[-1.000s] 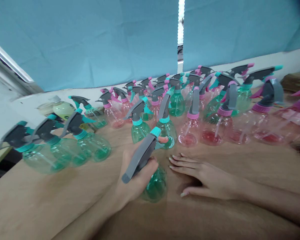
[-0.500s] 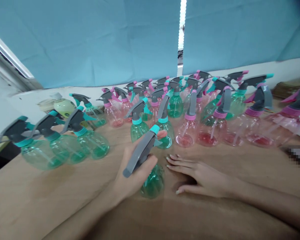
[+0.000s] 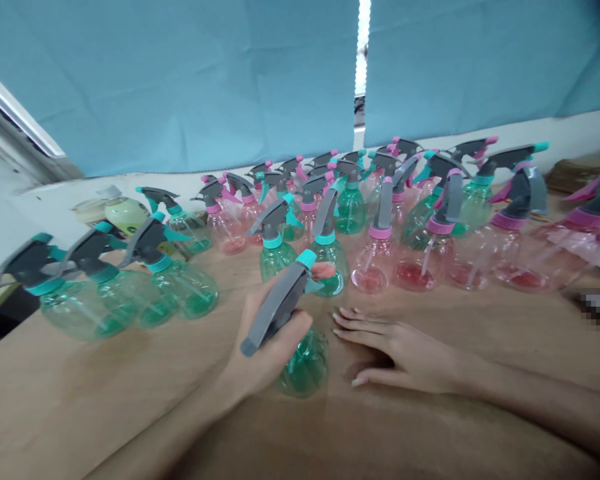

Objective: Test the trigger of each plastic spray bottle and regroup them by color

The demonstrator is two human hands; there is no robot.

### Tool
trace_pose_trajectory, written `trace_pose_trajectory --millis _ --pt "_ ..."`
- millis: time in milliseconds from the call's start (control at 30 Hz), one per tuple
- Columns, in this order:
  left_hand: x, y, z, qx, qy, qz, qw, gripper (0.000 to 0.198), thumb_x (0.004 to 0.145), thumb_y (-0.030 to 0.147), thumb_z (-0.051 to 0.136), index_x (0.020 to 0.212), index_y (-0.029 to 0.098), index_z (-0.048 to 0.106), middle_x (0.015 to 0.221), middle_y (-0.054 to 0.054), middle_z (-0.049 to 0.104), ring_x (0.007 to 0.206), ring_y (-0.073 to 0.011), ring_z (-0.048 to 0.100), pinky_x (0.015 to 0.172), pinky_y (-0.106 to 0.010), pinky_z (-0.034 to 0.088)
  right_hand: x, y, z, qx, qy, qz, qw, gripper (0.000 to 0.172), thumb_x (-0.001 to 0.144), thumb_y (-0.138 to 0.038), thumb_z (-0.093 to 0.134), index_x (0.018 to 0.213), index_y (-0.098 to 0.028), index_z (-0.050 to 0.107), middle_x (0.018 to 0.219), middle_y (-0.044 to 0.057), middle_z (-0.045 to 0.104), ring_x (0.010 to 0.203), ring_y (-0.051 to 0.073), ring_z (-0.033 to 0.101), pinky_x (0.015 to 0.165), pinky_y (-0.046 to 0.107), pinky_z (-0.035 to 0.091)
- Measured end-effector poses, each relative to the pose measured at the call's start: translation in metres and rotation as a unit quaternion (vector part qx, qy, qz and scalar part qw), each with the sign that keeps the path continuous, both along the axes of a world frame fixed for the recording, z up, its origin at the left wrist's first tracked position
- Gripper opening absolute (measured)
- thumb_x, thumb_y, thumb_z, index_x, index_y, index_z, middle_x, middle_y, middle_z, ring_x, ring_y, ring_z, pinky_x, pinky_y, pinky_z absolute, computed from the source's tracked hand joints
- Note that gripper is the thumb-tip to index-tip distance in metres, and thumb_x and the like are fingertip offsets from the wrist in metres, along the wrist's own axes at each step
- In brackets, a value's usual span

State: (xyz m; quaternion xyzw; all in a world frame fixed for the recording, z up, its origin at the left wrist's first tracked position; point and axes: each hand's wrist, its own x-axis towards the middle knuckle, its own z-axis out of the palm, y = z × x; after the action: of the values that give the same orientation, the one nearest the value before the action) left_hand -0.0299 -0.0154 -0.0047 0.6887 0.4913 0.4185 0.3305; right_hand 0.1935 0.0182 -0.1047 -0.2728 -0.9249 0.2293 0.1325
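Note:
My left hand [image 3: 265, 353] is wrapped round the neck of a green spray bottle [image 3: 305, 363] with a grey trigger head and a teal collar. The bottle stands on the wooden table [image 3: 130, 400], and my forefinger reaches past the collar. My right hand [image 3: 400, 350] lies flat on the table just right of the bottle, fingers stretched out and together, holding nothing.
Several green and pink spray bottles [image 3: 380, 253] crowd the table behind my hands. Three green bottles [image 3: 125, 287] stand in a row at the left. A yellowish jar [image 3: 125, 213] sits at the far left. Blue curtains [image 3: 180, 80] hang behind.
The view has shifted slightly. My hands and the held bottle stay almost where they were.

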Motion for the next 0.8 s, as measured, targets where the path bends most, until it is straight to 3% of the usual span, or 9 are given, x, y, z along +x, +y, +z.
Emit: trace_pose_trajectory --millis 300,533,800 --pt "0.001 0.003 -0.002 0.009 -0.023 -0.011 1.0 0.044 0.068 0.01 0.048 0.105 0.025 0.066 0.11 0.0 0.067 0.053 -0.0107 0.051 0.053 -0.027 0.04 0.0 0.0 0.0 -0.006 0.006 -0.002 1.0 0.07 0.085 -0.058 0.055 0.142 -0.023 0.038 0.15 0.003 0.032 0.139 0.023 0.027 0.115 0.042 0.023" --pt "0.001 -0.001 0.005 0.022 -0.017 -0.002 1.0 0.029 0.068 0.015 0.05 0.091 0.022 0.067 0.1 -0.003 0.071 0.082 -0.0221 0.065 0.078 -0.036 0.051 0.001 0.001 -0.003 -0.009 0.02 -0.001 1.0 0.07 0.084 -0.058 0.056 0.143 -0.024 0.037 0.15 0.002 0.033 0.139 0.023 0.027 0.115 0.042 0.022" --pt "-0.004 -0.004 0.003 0.018 0.013 0.012 1.0 0.023 0.07 0.021 0.049 0.084 0.024 0.066 0.078 -0.002 0.072 0.084 -0.0251 0.068 0.078 -0.039 0.052 0.002 0.0 0.0 -0.015 0.02 -0.001 1.0 0.069 0.085 -0.057 0.056 0.143 -0.026 0.037 0.15 0.002 0.032 0.139 0.024 0.028 0.115 0.042 0.023"
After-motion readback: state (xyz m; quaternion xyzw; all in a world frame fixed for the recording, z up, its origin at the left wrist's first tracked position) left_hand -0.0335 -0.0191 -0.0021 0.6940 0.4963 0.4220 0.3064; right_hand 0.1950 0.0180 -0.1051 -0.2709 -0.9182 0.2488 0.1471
